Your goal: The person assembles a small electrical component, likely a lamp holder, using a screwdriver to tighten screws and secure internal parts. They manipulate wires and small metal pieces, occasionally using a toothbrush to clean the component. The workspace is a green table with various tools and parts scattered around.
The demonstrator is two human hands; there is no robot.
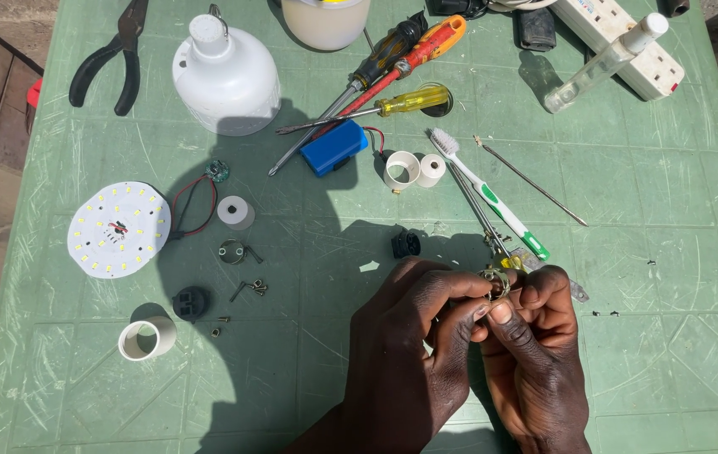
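My left hand and my right hand meet over the near middle of the green table. Together their fingertips pinch a small round metal part. A yellow-tipped thin tool lies just beyond it. Behind the hands lie a small black plastic piece, a green and white toothbrush and long tweezers. At the left sit a round white LED board with red and black wires, a white bulb dome and a blue battery pack.
Black pliers, several screwdrivers, a white power strip, a clear small bottle and a pale tub lie along the far edge. White plastic rings, a black cap and loose screws are scattered near left.
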